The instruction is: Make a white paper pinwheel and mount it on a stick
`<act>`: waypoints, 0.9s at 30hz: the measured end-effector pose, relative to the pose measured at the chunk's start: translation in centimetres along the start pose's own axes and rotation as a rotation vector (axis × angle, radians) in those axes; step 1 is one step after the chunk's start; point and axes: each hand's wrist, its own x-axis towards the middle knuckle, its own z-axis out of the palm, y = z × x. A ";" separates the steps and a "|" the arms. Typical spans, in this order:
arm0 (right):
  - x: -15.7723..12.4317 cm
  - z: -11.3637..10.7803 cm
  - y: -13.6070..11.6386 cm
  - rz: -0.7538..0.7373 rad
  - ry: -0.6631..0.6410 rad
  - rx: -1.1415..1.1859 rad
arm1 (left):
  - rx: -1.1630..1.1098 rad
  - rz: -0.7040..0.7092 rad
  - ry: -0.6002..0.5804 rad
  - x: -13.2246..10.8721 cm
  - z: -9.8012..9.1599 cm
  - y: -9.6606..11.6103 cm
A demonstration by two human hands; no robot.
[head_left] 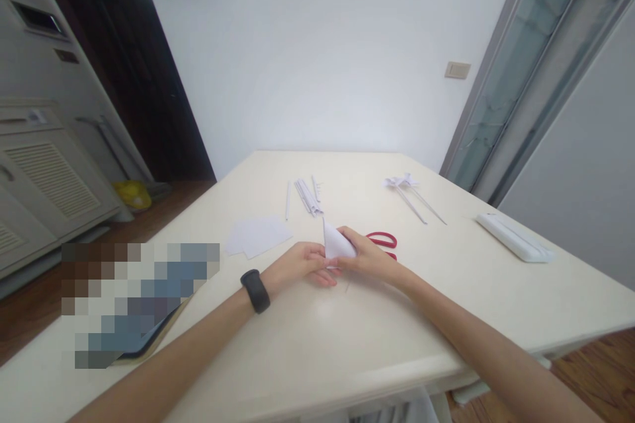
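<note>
- Left hand [302, 264] and right hand [364, 254] meet over the cream counter [446, 304], both pinched on a small folded white paper cone [337, 243].
- Cone sits between the fingertips, point upward, just above the counter.
- Red-handled scissors [381, 239] lie just behind the right hand; flat white paper sheets [258, 235] to the left.
- Judgement: light, even pressure keeps the fold crisp.
</note>
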 end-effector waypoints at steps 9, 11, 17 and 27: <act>0.0 0.0 0.1 0.034 0.012 -0.024 | -0.038 -0.008 -0.043 0.0 -0.4 -0.5; 0.0 0.1 0.2 0.038 0.016 -0.029 | -0.045 -0.005 -0.054 0.0 -0.4 -0.5; 0.2 0.2 0.4 0.039 0.021 -0.039 | -0.056 0.011 -0.079 -0.1 -0.4 -0.4; 0.2 0.1 0.6 0.035 0.022 -0.055 | -0.065 0.023 -0.096 0.0 -0.5 -0.4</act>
